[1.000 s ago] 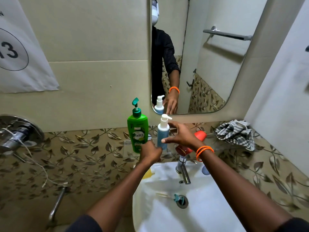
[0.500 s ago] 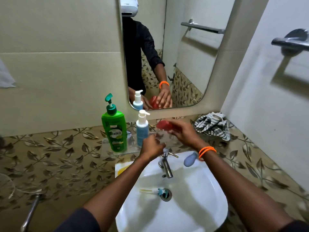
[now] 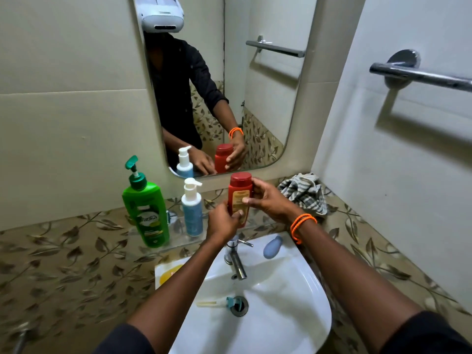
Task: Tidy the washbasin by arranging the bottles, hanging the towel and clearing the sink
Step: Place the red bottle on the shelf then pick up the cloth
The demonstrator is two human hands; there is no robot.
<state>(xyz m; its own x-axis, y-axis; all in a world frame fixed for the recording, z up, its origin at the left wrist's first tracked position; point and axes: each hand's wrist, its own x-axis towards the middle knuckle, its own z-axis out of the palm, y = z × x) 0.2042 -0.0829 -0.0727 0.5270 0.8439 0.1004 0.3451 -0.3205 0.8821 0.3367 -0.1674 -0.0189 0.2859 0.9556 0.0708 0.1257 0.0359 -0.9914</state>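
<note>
A red bottle (image 3: 240, 194) stands upright above the tap, held by both hands. My left hand (image 3: 223, 222) grips its lower part and my right hand (image 3: 268, 200) wraps its right side. To the left, on a clear glass shelf (image 3: 176, 238), stand a green pump bottle (image 3: 146, 210) and a small blue pump bottle (image 3: 192, 210). A checked towel (image 3: 305, 192) lies crumpled in the corner to the right. In the white sink (image 3: 281, 315), a small teal-tipped item (image 3: 219, 302) lies by the drain. A blue soap (image 3: 272, 247) rests on the sink's rim.
A chrome tap (image 3: 236, 259) rises at the back of the sink. A towel rail (image 3: 421, 72) is fixed to the right wall. The mirror (image 3: 229, 85) hangs above the shelf. A yellow and white packet (image 3: 168, 273) lies left of the sink.
The red bottle has gone from tilted on its side to upright, and both hands now hold it. The view has swung up and to the right.
</note>
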